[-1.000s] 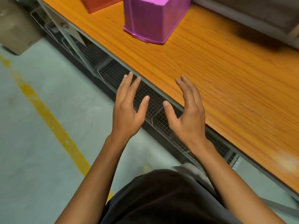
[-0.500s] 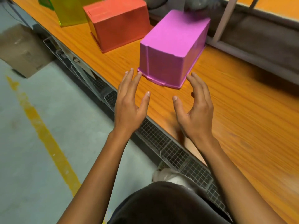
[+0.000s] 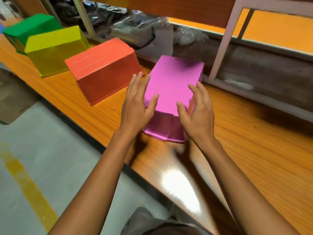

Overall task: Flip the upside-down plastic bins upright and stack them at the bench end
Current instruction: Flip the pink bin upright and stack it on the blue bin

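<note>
Several plastic bins stand upside down in a row on the orange wooden bench point(image 3: 254, 150). Nearest is a pink bin point(image 3: 171, 85); to its left come a red bin point(image 3: 105, 70), a yellow bin point(image 3: 55, 50) and a green bin point(image 3: 28, 29). My left hand point(image 3: 137, 106) is open at the pink bin's left side, fingers spread along its edge. At the bin's right side is my right hand point(image 3: 196, 112), also open, thumb over the top. Neither hand has closed on the bin.
A white metal frame post point(image 3: 223, 38) rises behind the pink bin, with bagged clutter point(image 3: 135, 29) on the shelf beyond. The bench's front edge runs diagonally above a grey floor with a yellow line point(image 3: 25, 184). A cardboard box point(image 3: 11, 99) sits on the floor at left.
Both hands have moved forward from the bench's front edge to either side of the pink bin. The view has lifted, bringing the red, yellow and green bins into sight.
</note>
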### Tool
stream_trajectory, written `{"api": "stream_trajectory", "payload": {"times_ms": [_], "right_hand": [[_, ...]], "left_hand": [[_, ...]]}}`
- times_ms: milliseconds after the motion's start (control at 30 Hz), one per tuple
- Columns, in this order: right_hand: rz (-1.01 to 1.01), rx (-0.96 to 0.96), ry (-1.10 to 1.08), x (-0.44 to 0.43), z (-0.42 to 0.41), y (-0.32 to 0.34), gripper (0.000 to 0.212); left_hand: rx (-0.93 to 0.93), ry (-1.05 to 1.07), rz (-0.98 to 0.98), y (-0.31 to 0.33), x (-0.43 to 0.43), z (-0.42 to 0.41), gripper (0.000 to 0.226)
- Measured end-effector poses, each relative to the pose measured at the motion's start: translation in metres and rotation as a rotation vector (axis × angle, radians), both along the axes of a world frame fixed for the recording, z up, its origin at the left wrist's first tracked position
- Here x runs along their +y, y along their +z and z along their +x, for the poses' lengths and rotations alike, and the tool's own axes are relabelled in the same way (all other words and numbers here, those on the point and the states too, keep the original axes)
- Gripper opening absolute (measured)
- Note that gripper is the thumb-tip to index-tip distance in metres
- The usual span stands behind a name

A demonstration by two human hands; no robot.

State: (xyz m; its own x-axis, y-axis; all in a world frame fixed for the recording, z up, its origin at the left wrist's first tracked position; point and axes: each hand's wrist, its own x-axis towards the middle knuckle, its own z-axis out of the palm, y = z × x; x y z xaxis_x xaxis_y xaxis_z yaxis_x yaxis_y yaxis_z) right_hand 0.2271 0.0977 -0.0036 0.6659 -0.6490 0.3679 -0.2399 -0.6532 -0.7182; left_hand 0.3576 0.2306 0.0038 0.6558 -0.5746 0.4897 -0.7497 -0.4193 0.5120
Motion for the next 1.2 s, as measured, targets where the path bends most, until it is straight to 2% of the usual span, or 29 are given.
{"api": "stream_trajectory", "payload": {"times_ms": [133,267,400,467,533,667,767,867,967,1033,1100,1167,1200], "right_hand": [[0.039,0.125,-0.104,-0.028,0.039,0.000,0.068],[0.152,0.217,-0.194,-0.048,0.067,-0.003,0.080],[0.438,0.283,-0.302,-0.058,0.087,-0.013,0.095],[0.566,0.235,-0.305,-0.057,0.090,-0.026,0.090],[0.608,0.182,-0.302,-0.054,0.090,-0.028,0.080],[0.586,0.181,-0.348,-0.047,0.095,-0.008,0.071],[0.512,0.213,-0.397,-0.044,0.100,0.017,0.066],[0.288,0.279,-0.426,-0.038,0.101,0.049,0.042],[0.005,0.337,-0.424,-0.032,0.098,0.071,0.033],[-0.169,0.437,-0.386,-0.030,0.100,0.076,0.035],[-0.222,0.610,-0.400,-0.032,0.104,0.075,0.041],[-0.111,0.728,-0.421,-0.036,0.109,0.072,0.065],[-0.015,0.729,-0.417,-0.039,0.112,0.069,0.079]], "left_hand": [[0.117,-0.026,0.100,0.003,-0.036,0.049,0.057],[0.136,-0.064,0.242,-0.006,-0.070,0.096,0.058],[0.289,-0.065,0.374,-0.022,-0.089,0.128,0.067],[0.384,-0.118,0.392,-0.028,-0.093,0.134,0.069],[0.436,-0.148,0.375,-0.032,-0.095,0.140,0.071],[0.480,-0.187,0.324,-0.033,-0.095,0.145,0.070],[0.606,-0.244,0.205,-0.035,-0.096,0.147,0.069],[0.798,-0.295,0.076,-0.039,-0.095,0.150,0.071],[0.972,-0.329,-0.006,-0.058,-0.091,0.153,0.070],[0.962,-0.336,0.041,-0.068,-0.089,0.158,0.082],[0.803,-0.348,0.057,-0.050,-0.093,0.165,0.066],[0.728,-0.368,-0.066,-0.018,-0.104,0.171,0.048],[0.794,-0.404,-0.125,-0.001,-0.109,0.172,0.047]]}}
